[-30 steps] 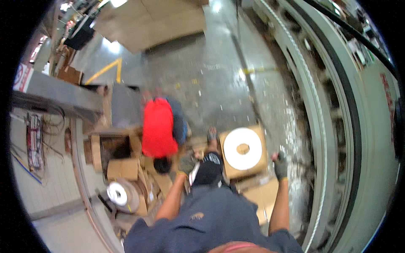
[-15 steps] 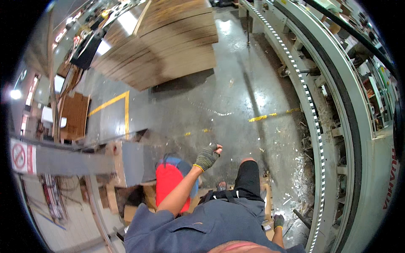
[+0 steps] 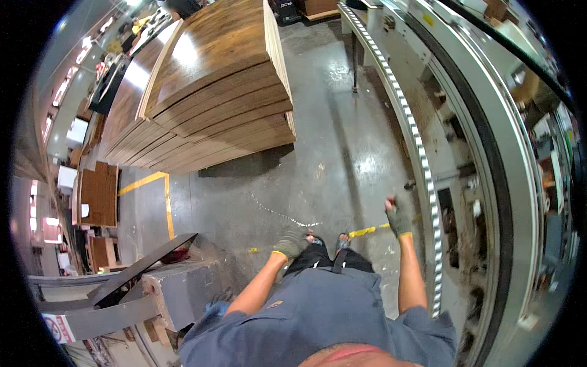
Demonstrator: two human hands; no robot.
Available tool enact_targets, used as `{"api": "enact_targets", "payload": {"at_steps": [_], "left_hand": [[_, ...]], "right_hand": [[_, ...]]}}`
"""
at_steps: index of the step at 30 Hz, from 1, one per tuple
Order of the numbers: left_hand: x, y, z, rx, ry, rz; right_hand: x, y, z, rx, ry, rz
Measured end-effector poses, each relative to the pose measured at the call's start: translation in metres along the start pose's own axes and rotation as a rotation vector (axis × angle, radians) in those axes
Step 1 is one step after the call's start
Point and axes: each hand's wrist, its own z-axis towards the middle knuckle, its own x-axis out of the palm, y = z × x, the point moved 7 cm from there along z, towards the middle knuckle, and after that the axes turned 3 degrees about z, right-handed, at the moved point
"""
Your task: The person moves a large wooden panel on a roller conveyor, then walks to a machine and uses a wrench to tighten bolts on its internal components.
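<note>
My left hand, in a grey-green fingerless glove with a yellow cuff, hangs in front of my body over the floor. Its back faces up, and blur smears its fingers; no object shows in it. My right hand, in a matching glove, is out ahead on the right, near the long machine rail but apart from it. Its bare fingertips are loosely curled, and nothing shows between them. Ahead on the left stands a tall stack of wood-grain panels, beyond reach of both hands.
At my left are a grey metal block and a dark slanting bar. Brown boards stand farther left. Yellow lines mark the grey floor. A long machine runs along my right side.
My body has moved forward and turned; the grey block now lies lower and the red item has left the view. My right hand has swung forward from beside my body.
</note>
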Motion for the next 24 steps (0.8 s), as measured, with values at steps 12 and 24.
{"api": "enact_targets", "payload": {"at_steps": [12, 24], "left_hand": [[-0.474, -0.045, 0.302, 0.086, -0.827, -0.07], [-0.829, 0.079, 0.696, -0.283, -0.912, 0.54]], "right_hand": [[0.087, 0.169, 0.526, -0.24, 0.189, -0.058], [0.169, 0.239, 0.922, -0.204, 0.211, 0.027]]}}
